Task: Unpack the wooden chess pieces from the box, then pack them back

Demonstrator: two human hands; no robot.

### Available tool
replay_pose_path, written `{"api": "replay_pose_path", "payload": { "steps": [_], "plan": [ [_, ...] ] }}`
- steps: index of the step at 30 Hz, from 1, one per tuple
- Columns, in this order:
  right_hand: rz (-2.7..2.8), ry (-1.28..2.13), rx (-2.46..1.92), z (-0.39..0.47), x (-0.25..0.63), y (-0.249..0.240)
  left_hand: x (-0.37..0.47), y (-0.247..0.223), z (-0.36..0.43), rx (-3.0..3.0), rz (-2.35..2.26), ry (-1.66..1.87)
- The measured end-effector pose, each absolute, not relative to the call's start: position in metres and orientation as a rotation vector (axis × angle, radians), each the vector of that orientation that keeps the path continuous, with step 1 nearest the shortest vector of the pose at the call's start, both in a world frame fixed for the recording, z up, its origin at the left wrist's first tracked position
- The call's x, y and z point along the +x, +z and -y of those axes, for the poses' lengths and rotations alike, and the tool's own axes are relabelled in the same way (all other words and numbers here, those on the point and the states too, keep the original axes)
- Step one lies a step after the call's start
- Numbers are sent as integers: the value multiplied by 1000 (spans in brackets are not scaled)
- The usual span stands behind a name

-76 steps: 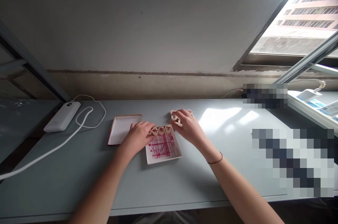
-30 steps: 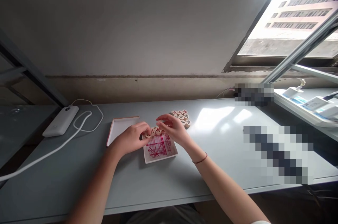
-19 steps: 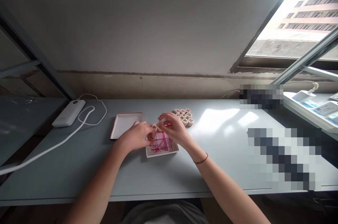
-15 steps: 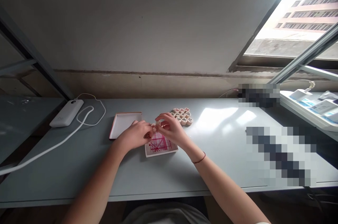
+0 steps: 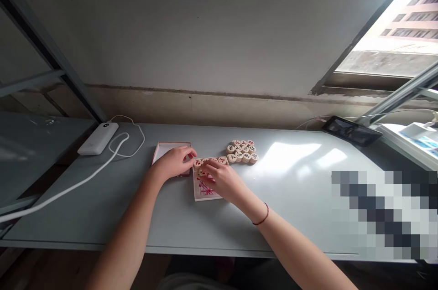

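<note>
My right hand (image 5: 221, 177) reaches into a shallow white box (image 5: 207, 198), fingertips closed on a round xiangqi piece (image 5: 201, 172). Under the fingers, part of a paper (image 5: 206, 189) printed with red lines shows in the box. Along the box's far side runs a row of pieces, and a red-marked xiangqi piece (image 5: 197, 163) sits at its left end. My left hand (image 5: 174, 161) hovers over the right part of the box lid (image 5: 163, 150), its fingers bent and apart, with nothing visible in them. Beyond the box, stacked xiangqi pieces (image 5: 242, 151) stand in rows.
A white power bank (image 5: 98, 138) with a white cable (image 5: 116, 155) lies at the left. At the back right, a dark phone-like device (image 5: 351, 129) leans near the metal frame. A blurred-out object (image 5: 383, 212) covers the right of the grey table (image 5: 290, 217).
My hands have moved apart: the left went back over the lid, and the right lowered into the box with a piece. The camera view has shifted slightly.
</note>
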State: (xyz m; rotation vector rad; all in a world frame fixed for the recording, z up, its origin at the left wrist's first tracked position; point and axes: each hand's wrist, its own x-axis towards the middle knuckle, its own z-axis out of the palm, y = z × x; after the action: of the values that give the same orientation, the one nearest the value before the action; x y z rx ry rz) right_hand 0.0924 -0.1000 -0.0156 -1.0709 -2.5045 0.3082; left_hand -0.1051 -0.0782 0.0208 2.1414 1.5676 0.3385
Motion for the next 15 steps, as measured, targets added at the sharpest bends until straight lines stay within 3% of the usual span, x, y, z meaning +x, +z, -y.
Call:
{"api": "replay_pose_path", "payload": {
  "steps": [15],
  "plan": [
    [2647, 190, -1186, 103, 90, -14, -102, 13, 78, 2175, -1563, 392]
  ]
}}
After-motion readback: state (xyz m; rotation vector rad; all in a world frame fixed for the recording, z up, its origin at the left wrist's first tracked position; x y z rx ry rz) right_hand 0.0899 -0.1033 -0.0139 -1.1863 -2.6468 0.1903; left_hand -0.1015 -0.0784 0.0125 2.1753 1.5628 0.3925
